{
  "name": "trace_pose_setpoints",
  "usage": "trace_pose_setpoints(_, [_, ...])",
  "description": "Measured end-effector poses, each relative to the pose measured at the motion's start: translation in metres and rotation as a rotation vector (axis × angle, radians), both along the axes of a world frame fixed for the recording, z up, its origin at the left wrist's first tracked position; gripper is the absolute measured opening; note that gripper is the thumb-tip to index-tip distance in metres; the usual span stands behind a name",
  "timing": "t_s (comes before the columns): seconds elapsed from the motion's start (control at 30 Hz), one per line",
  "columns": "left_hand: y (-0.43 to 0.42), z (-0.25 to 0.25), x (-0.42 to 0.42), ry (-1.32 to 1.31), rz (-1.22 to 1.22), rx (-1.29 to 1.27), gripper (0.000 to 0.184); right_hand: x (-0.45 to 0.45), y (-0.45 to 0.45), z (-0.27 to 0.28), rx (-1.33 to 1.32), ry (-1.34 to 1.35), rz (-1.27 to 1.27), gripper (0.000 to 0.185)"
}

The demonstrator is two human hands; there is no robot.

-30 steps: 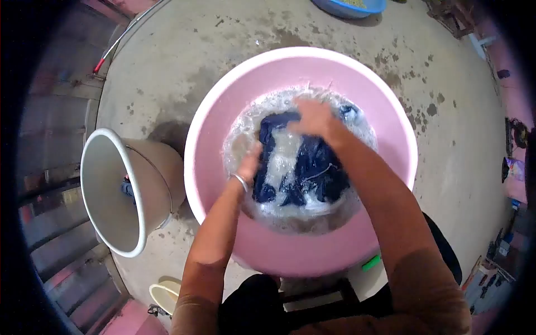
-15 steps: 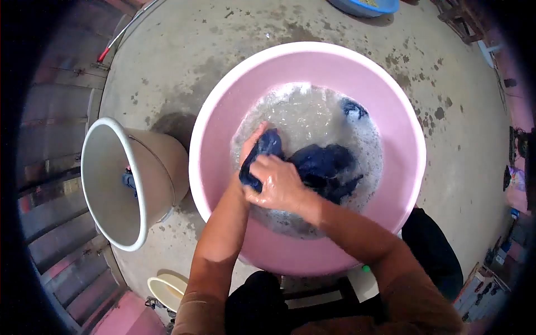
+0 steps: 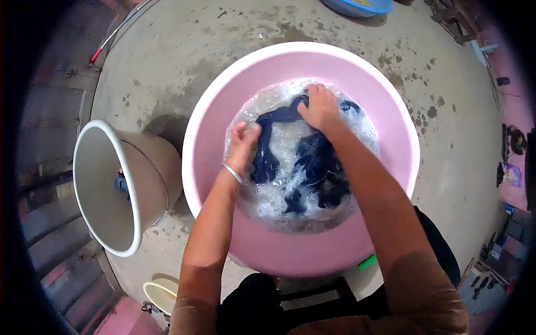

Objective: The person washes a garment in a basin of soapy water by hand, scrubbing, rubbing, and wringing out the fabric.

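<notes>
A dark blue wet garment (image 3: 279, 115) stretches between my two hands in soapy water inside a large pink tub (image 3: 301, 251). My left hand (image 3: 244, 146), with a bracelet (image 3: 231, 172) at the wrist, has its fingers curled at the garment's left bend, from which one length hangs down into the water. Farther up and to the right, my right hand (image 3: 322, 106) grips the other end of that stretch. More dark cloth (image 3: 321, 162) lies bunched in the suds below my right hand, partly under water. A small dark piece (image 3: 350, 106) surfaces near the tub's right wall.
Left of the tub stands a pale bucket (image 3: 153, 167) with some dark blue cloth (image 3: 121, 185) inside. A small cream basin (image 3: 162, 296) sits at the lower left. At the top is a blue basin (image 3: 360, 6). Something green (image 3: 367, 262) shows by the tub's lower rim.
My hands were together over a bunched piece at the tub's left; now they are apart, the right one farther up and right, the garment spread between them. More foam shows.
</notes>
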State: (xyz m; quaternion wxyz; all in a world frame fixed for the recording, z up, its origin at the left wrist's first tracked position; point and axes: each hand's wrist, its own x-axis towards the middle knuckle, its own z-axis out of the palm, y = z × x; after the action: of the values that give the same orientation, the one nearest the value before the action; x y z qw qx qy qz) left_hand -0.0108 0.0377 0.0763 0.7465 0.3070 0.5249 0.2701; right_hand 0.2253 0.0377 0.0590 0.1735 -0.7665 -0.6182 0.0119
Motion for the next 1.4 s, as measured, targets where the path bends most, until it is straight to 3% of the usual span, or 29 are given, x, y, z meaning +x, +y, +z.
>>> trace_pose_setpoints(0.03, [-0.01,-0.009,-0.002,0.207,-0.148,0.108,0.068,-0.005,-0.001,0.002,0.0,0.003,0.007,0.045])
trace_pose_setpoints(0.07, [-0.026,-0.06,-0.007,0.469,-0.352,0.354,0.084,-0.012,-0.009,0.007,-0.221,0.044,0.261,0.05])
trace_pose_setpoints(0.1, [-0.033,-0.057,-0.005,0.662,-0.611,0.417,0.079,-0.017,-0.016,0.011,-0.441,0.085,0.513,0.055])
trace_pose_setpoints(0.13, [-0.032,-0.061,-0.007,0.54,-0.511,0.394,0.067,-0.02,-0.021,-0.003,-0.231,0.211,0.6,0.047])
trace_pose_setpoints(0.17, [-0.03,-0.065,-0.009,0.418,-0.416,0.372,0.056,-0.012,-0.017,-0.016,-0.223,0.213,0.597,0.047])
trace_pose_setpoints(0.23, [-0.017,-0.049,-0.018,-0.054,-0.025,-0.17,0.044,-0.003,-0.009,-0.02,-0.565,0.292,0.066,0.031])
trace_pose_setpoints(0.27, [-0.014,-0.067,-0.022,-0.119,0.165,-0.251,0.042,-0.007,-0.013,-0.023,-0.573,0.302,0.069,0.031])
trace_pose_setpoints(0.37, [-0.005,-0.016,0.0,-0.272,0.304,-0.457,0.042,-0.05,-0.031,0.001,-0.435,0.672,0.192,0.027])
trace_pose_setpoints(0.43, [-0.005,-0.026,0.003,-0.53,0.206,-0.45,0.049,-0.099,-0.064,0.039,-0.309,0.87,0.275,0.022])
trace_pose_setpoints(0.53, [-0.024,0.015,0.014,-0.278,0.02,-0.361,0.055,-0.145,-0.089,0.086,-0.162,0.635,0.283,0.017])
trace_pose_setpoints(0.6, [-0.049,0.042,0.016,-0.589,0.219,-0.088,0.047,-0.149,-0.084,0.072,-0.052,0.554,0.229,0.018])
trace_pose_setpoints(0.63, [-0.046,0.023,0.013,-0.581,0.217,-0.09,0.047,-0.145,-0.078,0.067,-0.004,0.539,0.202,0.016])
trace_pose_setpoints(0.7, [-0.039,-0.031,0.009,-0.595,0.197,-0.434,0.039,-0.122,-0.047,0.047,-0.159,0.399,0.108,0.017])
trace_pose_setpoints(0.73, [-0.041,0.009,0.021,-0.181,0.048,-0.189,0.029,-0.107,-0.032,0.031,-0.243,0.337,0.056,0.021])
trace_pose_setpoints(0.77, [-0.045,0.023,0.035,-0.33,0.137,-0.39,0.028,-0.089,-0.017,0.023,-0.352,0.375,-0.054,0.026])
trace_pose_setpoints(0.8, [-0.043,0.012,0.034,-0.326,0.095,-0.37,0.029,-0.069,-0.006,0.016,-0.457,0.414,-0.172,0.031])
trace_pose_setpoints(0.9, [-0.018,0.013,0.018,-0.182,0.072,-0.269,0.037,-0.023,0.009,0.008,-0.523,0.373,-0.062,0.041])
trace_pose_setpoints(0.93, [-0.005,0.015,0.011,-0.086,0.093,-0.159,0.044,-0.006,0.006,0.011,-0.385,0.195,-0.01,0.046])
trace_pose_setpoints(0.97, [-0.001,0.017,0.005,0.019,0.111,-0.059,0.053,-0.001,0.0,0.011,-0.256,0.028,0.04,0.053])
trace_pose_setpoints(1.0, [-0.004,0.036,0.005,0.158,0.04,0.007,0.075,-0.003,-0.005,0.012,-0.268,0.16,0.107,0.053])
trace_pose_setpoints(1.03, [-0.013,-0.024,-0.007,0.266,-0.109,0.262,0.084,-0.01,-0.01,0.012,-0.264,0.158,0.112,0.053])
trace_pose_setpoints(1.1, [-0.034,-0.08,-0.011,0.214,-0.146,0.328,0.086,-0.025,-0.019,0.003,-0.447,0.215,0.528,0.056])
trace_pose_setpoints(1.13, [-0.032,-0.047,-0.005,0.218,-0.164,0.18,0.071,-0.021,-0.019,-0.006,-0.427,0.411,0.488,0.053])
trace_pose_setpoints(1.17, [-0.027,-0.041,-0.005,0.218,-0.171,0.178,0.071,-0.013,-0.015,-0.04,-0.428,0.413,0.481,0.053])
trace_pose_setpoints(1.2, [-0.024,-0.039,-0.008,0.08,0.009,0.04,0.06,-0.006,-0.008,-0.086,-0.566,0.302,0.32,0.043])
trace_pose_setpoints(1.23, [-0.02,-0.042,-0.014,-0.054,0.191,-0.1,0.051,-0.017,-0.004,-0.064,-0.701,0.189,0.159,0.036])
trace_pose_setpoints(1.27, [-0.014,-0.058,-0.022,-0.194,0.178,-0.196,0.037,-0.017,-0.02,-0.036,-0.504,0.4,0.039,0.028])
trace_pose_setpoints(1.33, [-0.01,-0.021,-0.004,-0.282,0.228,-0.309,0.037,-0.054,-0.037,0.008,-0.444,0.833,0.14,0.028])
trace_pose_setpoints(1.4, [-0.009,-0.009,0.004,-0.415,0.213,-0.506,0.044,-0.098,-0.067,0.058,-0.283,0.569,0.39,0.02])
